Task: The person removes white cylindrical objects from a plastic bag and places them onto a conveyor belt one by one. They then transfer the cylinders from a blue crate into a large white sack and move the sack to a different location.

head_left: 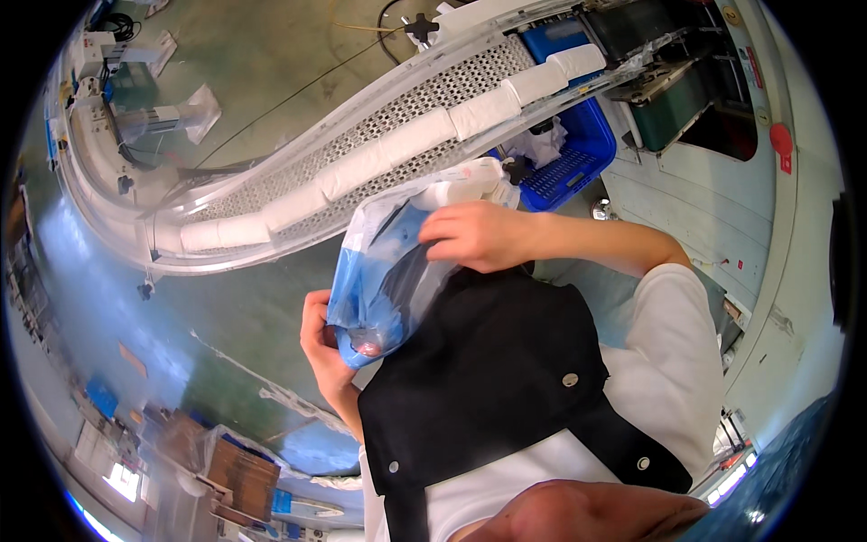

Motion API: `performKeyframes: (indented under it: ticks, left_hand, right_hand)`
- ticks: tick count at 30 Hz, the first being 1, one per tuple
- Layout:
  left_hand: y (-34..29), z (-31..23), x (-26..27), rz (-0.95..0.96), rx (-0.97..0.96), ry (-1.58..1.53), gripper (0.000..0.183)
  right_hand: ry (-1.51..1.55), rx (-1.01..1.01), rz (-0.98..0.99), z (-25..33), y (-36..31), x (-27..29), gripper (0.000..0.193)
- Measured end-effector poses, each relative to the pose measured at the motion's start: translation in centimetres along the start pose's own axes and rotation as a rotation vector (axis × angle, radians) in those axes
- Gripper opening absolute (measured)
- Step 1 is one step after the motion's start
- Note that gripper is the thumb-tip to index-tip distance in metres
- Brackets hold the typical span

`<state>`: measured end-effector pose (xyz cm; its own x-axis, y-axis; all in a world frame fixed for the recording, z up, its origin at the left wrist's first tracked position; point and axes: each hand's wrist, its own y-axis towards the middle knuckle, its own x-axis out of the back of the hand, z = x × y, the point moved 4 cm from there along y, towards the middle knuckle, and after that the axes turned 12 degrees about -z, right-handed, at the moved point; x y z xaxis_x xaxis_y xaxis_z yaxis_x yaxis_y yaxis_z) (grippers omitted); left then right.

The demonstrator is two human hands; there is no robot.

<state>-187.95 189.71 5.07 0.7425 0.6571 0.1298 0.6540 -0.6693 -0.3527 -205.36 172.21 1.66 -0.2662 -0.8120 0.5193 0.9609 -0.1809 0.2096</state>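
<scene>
A blue, white and clear plastic bag (368, 294) is held in front of my chest, slanting from lower left to upper right. Its lower left end is gripped by my left hand (323, 336), the fingers partly hidden behind the film. My right hand (477, 237) has its fingers curled onto the bag's right side, pinching the film. White wrapped material (456, 188) shows at the bag's upper end, just beyond the right hand; whether it lies inside the bag is hard to tell.
Beyond the bag, a curved perforated conveyor (470, 77) carries a row of white soft packs (406, 144). A blue plastic crate (582, 163) stands below its right end. At right is a pale machine cabinet (713, 199) with a dark opening. Cardboard boxes (239, 474) sit at lower left.
</scene>
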Motion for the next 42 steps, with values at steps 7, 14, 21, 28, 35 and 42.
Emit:
performKeyframes:
  ticks: [7,14,21,28,35,42]
  left_hand:
    - [0.9,0.4,2.9,0.136,-0.012,-0.191,0.06]
    - [0.5,0.1,5.7,0.307,0.032,-0.306,0.059]
    - [0.8,0.8,8.2,0.297,0.034,-0.364,0.057]
    - [2.8,0.2,10.0,0.284,-0.096,-0.372,0.061]
    - [3.6,-0.4,14.1,0.058,-0.164,-0.541,0.051]
    - [4.9,2.2,18.7,0.244,0.135,0.249,0.06]
  right_hand:
    - [-0.41,-0.103,-0.021,-1.5,0.7,-0.5,0.048]
    - [-0.528,-0.304,-0.048,-1.0,0.9,-3.7,0.047]
    - [-0.643,-0.323,0.128,0.2,1.3,-5.3,0.064]
    - [-0.586,-0.339,-0.012,2.3,2.3,-5.2,0.066]
    - [-0.266,-0.355,-0.229,8.6,5.5,-0.8,0.069]
    - [1.201,-0.653,-0.638,-0.1,-0.3,-0.5,0.076]
